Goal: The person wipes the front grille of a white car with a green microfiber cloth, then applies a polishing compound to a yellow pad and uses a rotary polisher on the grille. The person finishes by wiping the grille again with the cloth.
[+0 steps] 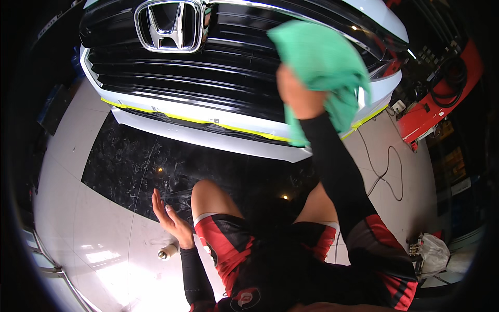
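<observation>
My right hand (300,95) grips a green cloth (323,54), both blurred, over the right side of a white Honda car's black front grille (179,70). The cloth hides part of the grille and bumper; whether it touches them I cannot tell. To the upper left of the cloth sits the chrome Honda emblem (170,25). Yellow masking tape (187,119) runs along the lower edge of the white bumper (249,117). My left hand (173,222) is raised beside my left knee, fingers apart and holding nothing.
A small bottle-like container (167,252) is on the pale tiled floor (105,226) by my left forearm. Black flooring (128,156) lies under the bumper. To the right, a cable (380,177) loops across the tiles near red equipment (440,101). A plastic bag (432,249) sits at lower right.
</observation>
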`<move>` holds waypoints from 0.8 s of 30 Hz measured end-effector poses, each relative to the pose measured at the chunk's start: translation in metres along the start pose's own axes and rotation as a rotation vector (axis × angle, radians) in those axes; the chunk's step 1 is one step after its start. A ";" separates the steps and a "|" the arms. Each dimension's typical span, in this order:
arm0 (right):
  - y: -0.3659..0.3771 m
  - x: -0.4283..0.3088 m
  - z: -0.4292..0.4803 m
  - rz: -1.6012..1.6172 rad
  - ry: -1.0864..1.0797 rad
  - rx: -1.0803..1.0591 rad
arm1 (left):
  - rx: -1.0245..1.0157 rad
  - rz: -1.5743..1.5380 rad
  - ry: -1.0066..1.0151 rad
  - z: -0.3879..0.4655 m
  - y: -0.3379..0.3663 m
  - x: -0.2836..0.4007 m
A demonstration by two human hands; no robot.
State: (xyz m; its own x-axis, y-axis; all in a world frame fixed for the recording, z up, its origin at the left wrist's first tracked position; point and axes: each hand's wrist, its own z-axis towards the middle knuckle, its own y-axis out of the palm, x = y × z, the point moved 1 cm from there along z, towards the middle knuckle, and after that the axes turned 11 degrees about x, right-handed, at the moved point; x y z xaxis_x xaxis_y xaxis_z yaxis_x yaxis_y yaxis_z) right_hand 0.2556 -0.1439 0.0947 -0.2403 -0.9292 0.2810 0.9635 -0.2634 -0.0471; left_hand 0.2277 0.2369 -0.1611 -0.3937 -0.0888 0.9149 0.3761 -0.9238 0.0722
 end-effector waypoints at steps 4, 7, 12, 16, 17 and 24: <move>0.080 -0.113 0.047 0.321 0.154 0.148 | 0.025 0.030 -0.033 -0.009 -0.008 -0.011; 0.092 -0.132 0.046 0.317 0.198 0.012 | 0.007 0.027 -0.061 -0.017 -0.001 -0.016; 0.009 -0.001 -0.009 0.182 -0.133 -0.033 | -0.079 0.067 -0.075 -0.024 0.004 -0.034; -0.079 0.102 -0.022 -0.023 -0.090 -0.047 | -0.120 0.099 -0.087 -0.027 -0.007 -0.052; -0.085 0.113 -0.024 -0.129 0.012 -0.162 | -0.126 0.121 -0.094 -0.029 -0.010 -0.056; -0.045 0.047 -0.025 -0.299 -0.187 -0.147 | -0.148 0.096 -0.136 -0.039 -0.017 -0.062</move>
State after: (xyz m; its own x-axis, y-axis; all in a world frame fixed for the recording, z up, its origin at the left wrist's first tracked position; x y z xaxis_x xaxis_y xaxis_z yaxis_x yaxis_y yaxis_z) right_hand 0.1982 -0.1818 0.0860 -0.4694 -0.7456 0.4730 0.8236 -0.5628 -0.0699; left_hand 0.2125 0.2435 -0.2345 -0.2416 -0.1371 0.9606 0.2750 -0.9591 -0.0678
